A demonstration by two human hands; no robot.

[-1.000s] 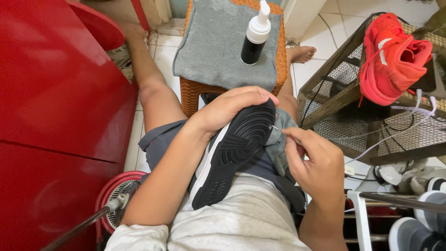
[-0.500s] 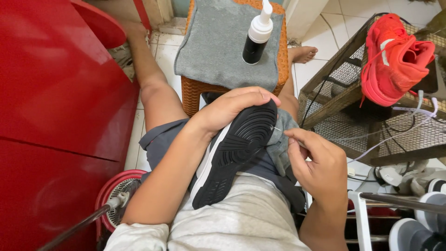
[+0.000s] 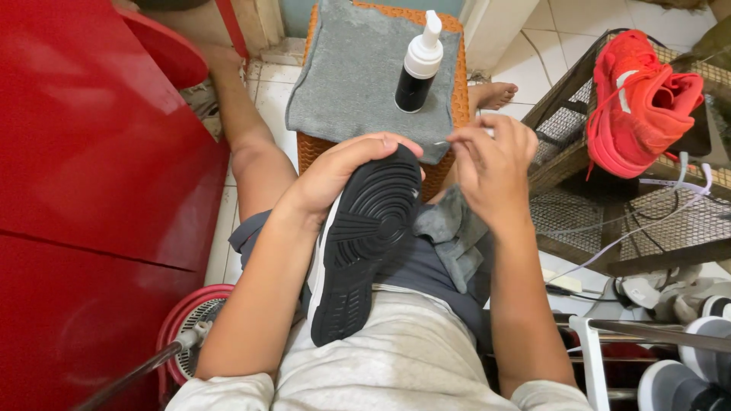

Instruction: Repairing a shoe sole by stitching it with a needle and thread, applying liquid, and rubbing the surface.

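Note:
A black-soled shoe (image 3: 365, 243) lies sole-up on my lap, its toe pointing away from me. My left hand (image 3: 343, 167) grips the toe end and holds the shoe steady. My right hand (image 3: 491, 164) is raised just right of the toe, fingers pinched on a small thin white thing that is too small to name. A crumpled grey cloth (image 3: 449, 232) rests on my thigh beside the shoe, under the right wrist.
A wicker stool draped with a grey towel (image 3: 350, 80) stands ahead, a black pump bottle with white top (image 3: 417, 68) on it. A red cabinet (image 3: 84, 190) fills the left. Red shoe (image 3: 636, 99) on a wire rack (image 3: 609, 221) at right; fan (image 3: 186, 335) below left.
My right hand has lifted away from the side of the shoe and cloth, up toward the stool edge. The left hand keeps hold of the toe.

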